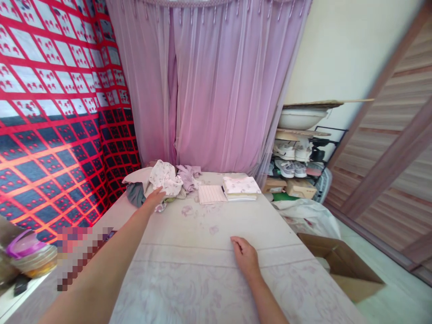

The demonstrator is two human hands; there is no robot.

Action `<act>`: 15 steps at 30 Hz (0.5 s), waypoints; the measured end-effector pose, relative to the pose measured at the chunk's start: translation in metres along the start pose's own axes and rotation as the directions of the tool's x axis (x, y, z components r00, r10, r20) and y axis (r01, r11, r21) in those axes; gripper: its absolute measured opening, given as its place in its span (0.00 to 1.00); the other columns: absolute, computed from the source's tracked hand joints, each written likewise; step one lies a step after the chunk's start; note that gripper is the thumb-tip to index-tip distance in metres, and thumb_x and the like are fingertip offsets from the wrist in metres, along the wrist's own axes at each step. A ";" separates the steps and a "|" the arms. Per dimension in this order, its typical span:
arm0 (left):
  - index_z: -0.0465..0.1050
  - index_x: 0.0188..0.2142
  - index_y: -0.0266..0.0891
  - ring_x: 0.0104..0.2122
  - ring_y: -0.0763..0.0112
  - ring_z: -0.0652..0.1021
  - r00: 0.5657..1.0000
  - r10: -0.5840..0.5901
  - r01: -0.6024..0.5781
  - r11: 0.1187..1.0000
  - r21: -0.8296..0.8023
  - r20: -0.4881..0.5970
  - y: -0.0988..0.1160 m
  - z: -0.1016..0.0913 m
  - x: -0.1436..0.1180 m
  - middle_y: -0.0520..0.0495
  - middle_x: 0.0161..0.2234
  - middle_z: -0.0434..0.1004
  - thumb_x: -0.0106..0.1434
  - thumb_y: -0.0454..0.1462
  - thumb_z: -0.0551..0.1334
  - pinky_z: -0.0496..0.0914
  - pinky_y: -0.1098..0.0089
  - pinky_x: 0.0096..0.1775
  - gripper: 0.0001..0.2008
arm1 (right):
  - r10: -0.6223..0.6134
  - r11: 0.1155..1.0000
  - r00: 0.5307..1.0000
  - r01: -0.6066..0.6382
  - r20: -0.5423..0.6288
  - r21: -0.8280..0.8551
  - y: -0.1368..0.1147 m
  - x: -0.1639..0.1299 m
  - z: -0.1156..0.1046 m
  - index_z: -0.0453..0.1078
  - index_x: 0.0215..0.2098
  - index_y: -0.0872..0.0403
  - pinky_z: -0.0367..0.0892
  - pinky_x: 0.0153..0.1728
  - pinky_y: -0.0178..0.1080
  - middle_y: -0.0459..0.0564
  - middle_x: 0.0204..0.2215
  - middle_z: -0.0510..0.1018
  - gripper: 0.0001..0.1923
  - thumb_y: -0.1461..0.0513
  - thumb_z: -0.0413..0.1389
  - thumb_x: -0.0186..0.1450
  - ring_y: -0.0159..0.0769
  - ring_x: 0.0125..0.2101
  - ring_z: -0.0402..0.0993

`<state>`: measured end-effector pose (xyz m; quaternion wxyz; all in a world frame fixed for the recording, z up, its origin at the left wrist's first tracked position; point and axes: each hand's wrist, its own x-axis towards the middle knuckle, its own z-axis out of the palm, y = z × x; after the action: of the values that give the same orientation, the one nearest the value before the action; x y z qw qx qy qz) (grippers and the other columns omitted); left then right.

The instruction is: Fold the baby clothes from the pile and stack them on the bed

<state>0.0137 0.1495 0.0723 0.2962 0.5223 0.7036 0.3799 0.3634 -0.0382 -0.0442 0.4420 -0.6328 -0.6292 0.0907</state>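
Big pink curtain [216,85] hanging at 12 o'clock, behind everything. Red and blue patterned cloth [57,112] covering the wall at 9 o'clock. Brown sliding door [394,148] at 3 o'clock. Long surface [205,270] under a pale flowered cover, running from 6 o'clock up toward the curtain. Open cardboard box [344,265] on the floor at 4 o'clock, just beside the surface. Shelf with shoes [297,157] at 2 o'clock, beside the curtain. Messy pile of clothes [162,180] at the far end of the surface, near 11 o'clock. Neat folded stack [241,187] at 12 o'clock, well apart from the pile, with a flat striped cloth [212,194] touching its left side. Plastic tub with a purple lid [30,256] at 8 o'clock. Left hand [155,198] stretched far out, fingers closed on the white flowered piece at the front edge of the pile. Right hand [245,256] lying flat and loose on the cover near 5 o'clock, holding nothing, well apart from the pile.
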 end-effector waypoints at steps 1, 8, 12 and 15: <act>0.67 0.52 0.37 0.46 0.62 0.74 1.000 -0.018 0.018 1.000 -0.022 0.006 0.003 0.000 -0.002 0.42 0.51 0.69 0.65 0.42 0.59 0.72 0.56 0.45 0.17 | -0.004 1.000 1.000 0.004 -0.001 -0.003 -0.001 0.000 0.000 0.77 0.37 0.52 0.72 0.44 0.40 0.51 0.36 0.82 0.19 0.59 0.44 0.62 0.38 0.39 0.78; 0.56 0.63 0.40 0.58 0.58 0.66 0.996 0.037 -0.025 0.989 -0.145 0.079 0.028 -0.006 -0.026 0.40 0.62 0.61 0.66 0.39 0.55 0.69 0.62 0.49 0.26 | 0.004 1.000 1.000 -0.004 0.006 -0.014 -0.003 0.000 -0.001 0.77 0.36 0.52 0.71 0.43 0.39 0.51 0.36 0.82 0.19 0.60 0.44 0.62 0.37 0.39 0.78; 0.56 0.63 0.42 0.58 0.63 0.66 0.930 0.325 -0.280 0.929 -0.241 0.170 0.030 0.018 -0.068 0.45 0.61 0.63 0.60 0.40 0.60 0.66 0.65 0.54 0.32 | 0.006 1.000 1.000 -0.006 0.008 -0.005 -0.001 -0.001 0.000 0.77 0.37 0.53 0.71 0.43 0.39 0.52 0.37 0.82 0.19 0.59 0.44 0.62 0.38 0.39 0.78; 0.60 0.62 0.45 0.53 0.59 0.72 0.771 0.468 -0.380 0.882 -0.278 0.432 0.018 0.052 -0.118 0.43 0.64 0.57 0.56 0.44 0.63 0.69 0.60 0.51 0.34 | 0.006 1.000 1.000 -0.007 0.010 0.005 0.001 -0.001 0.000 0.77 0.37 0.52 0.71 0.43 0.40 0.52 0.37 0.81 0.19 0.58 0.44 0.62 0.39 0.39 0.78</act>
<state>0.0982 0.0514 0.0614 0.4146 0.7181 0.4332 0.3533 0.3639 -0.0385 -0.0457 0.4401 -0.6333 -0.6292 0.0970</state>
